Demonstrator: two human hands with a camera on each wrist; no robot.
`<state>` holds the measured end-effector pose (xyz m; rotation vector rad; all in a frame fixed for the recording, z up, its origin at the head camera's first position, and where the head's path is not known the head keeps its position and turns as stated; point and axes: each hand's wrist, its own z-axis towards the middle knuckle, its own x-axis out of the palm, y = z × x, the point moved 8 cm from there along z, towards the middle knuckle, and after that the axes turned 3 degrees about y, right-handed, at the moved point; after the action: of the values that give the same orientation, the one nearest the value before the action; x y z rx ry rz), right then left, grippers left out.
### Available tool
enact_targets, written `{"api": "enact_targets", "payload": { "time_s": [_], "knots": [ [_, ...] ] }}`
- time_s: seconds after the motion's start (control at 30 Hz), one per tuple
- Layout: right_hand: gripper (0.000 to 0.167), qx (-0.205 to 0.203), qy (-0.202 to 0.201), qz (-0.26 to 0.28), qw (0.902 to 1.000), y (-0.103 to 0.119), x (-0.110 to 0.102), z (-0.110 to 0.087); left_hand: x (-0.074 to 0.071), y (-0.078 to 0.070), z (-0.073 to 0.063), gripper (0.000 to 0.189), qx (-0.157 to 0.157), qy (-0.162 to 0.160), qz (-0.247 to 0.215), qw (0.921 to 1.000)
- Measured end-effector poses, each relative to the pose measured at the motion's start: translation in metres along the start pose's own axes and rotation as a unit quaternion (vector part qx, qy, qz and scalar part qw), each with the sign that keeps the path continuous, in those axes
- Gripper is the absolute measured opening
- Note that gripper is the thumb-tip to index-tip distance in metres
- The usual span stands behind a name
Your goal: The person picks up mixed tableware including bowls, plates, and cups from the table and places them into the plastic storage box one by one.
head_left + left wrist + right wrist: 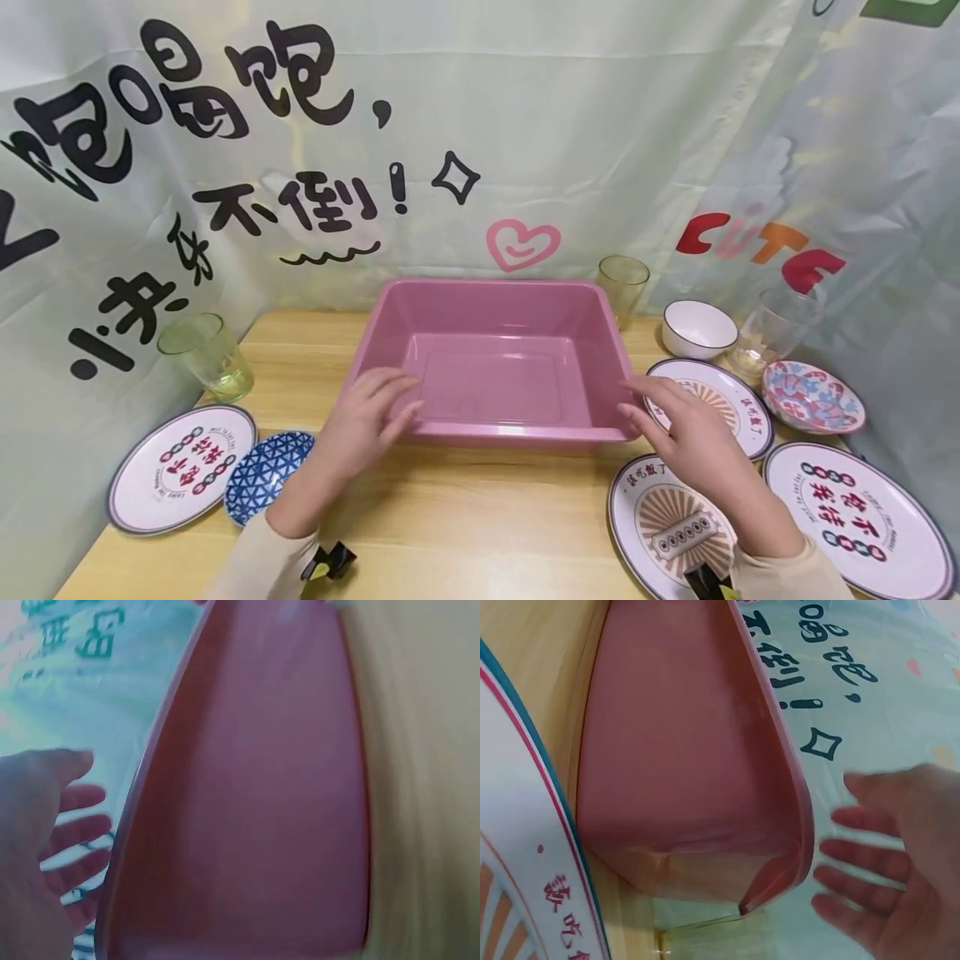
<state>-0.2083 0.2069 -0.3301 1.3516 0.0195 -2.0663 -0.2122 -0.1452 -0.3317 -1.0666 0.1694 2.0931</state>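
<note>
A pink plastic basin (491, 379) stands on the wooden table against the back cloth; its inside shows nothing in it. My left hand (367, 425) is over its front left corner, fingers spread and slightly bent, holding nothing. At the front right corner my right hand (686, 429) hovers with loosely bent fingers, also holding nothing. In the left wrist view the left hand (52, 840) appears beside the basin's rim (142, 769). The right wrist view shows the right hand (889, 859) apart from the basin wall (682, 750).
Left: a green glass (206, 358), an oval plate (180, 471) and a blue patterned dish (262, 471). Right: a yellowish glass (622, 287), white bowl (697, 329), clear glass (772, 333), floral dish (813, 398), round plates (671, 533) and an oval plate (862, 517). Printed cloth hangs behind.
</note>
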Motion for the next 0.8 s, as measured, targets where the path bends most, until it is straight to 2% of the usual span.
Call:
{"api": "enact_targets", "payload": {
  "time_s": [0.07, 0.13, 0.23, 0.33, 0.37, 0.43, 0.53, 0.57, 0.63, 0.8],
  "knots": [
    [0.038, 0.043, 0.012, 0.009, 0.999, -0.008, 0.002, 0.001, -0.007, 0.02, -0.002, 0.036, -0.082, -0.003, -0.008, 0.9966],
    [0.045, 0.082, 0.038, 0.022, 0.9957, -0.016, 0.008, 0.001, -0.01, 0.04, -0.007, 0.039, -0.165, 0.002, -0.011, 0.9862],
    [0.057, 0.128, 0.079, 0.04, 0.9878, -0.025, 0.016, -0.001, -0.01, 0.067, -0.017, 0.048, -0.266, 0.026, -0.019, 0.9634],
    [0.063, 0.153, 0.103, 0.054, 0.9814, -0.03, 0.022, -0.003, -0.002, 0.087, -0.025, 0.059, -0.33, 0.068, -0.06, 0.9396],
    [0.064, 0.157, 0.108, 0.059, 0.98, -0.031, 0.023, -0.003, 0.001, 0.093, -0.028, 0.062, -0.35, 0.082, -0.091, 0.9288],
    [0.063, 0.16, 0.114, 0.066, 0.9783, -0.033, 0.025, -0.002, 0.008, 0.1, -0.033, 0.066, -0.384, 0.102, -0.17, 0.9019],
    [0.06, 0.162, 0.124, 0.072, 0.9763, -0.034, 0.026, -0.002, 0.014, 0.104, -0.038, 0.065, -0.422, 0.11, -0.27, 0.8584],
    [0.059, 0.163, 0.127, 0.074, 0.9756, -0.035, 0.025, -0.002, 0.016, 0.105, -0.039, 0.064, -0.429, 0.112, -0.289, 0.8488],
    [0.058, 0.168, 0.134, 0.078, 0.9736, -0.036, 0.025, -0.003, 0.017, 0.104, -0.039, 0.06, -0.43, 0.115, -0.302, 0.8433],
    [0.057, 0.173, 0.147, 0.08, 0.9707, -0.04, 0.02, -0.005, 0.019, 0.099, -0.034, 0.055, -0.406, 0.126, -0.288, 0.8579]
  ]
}}
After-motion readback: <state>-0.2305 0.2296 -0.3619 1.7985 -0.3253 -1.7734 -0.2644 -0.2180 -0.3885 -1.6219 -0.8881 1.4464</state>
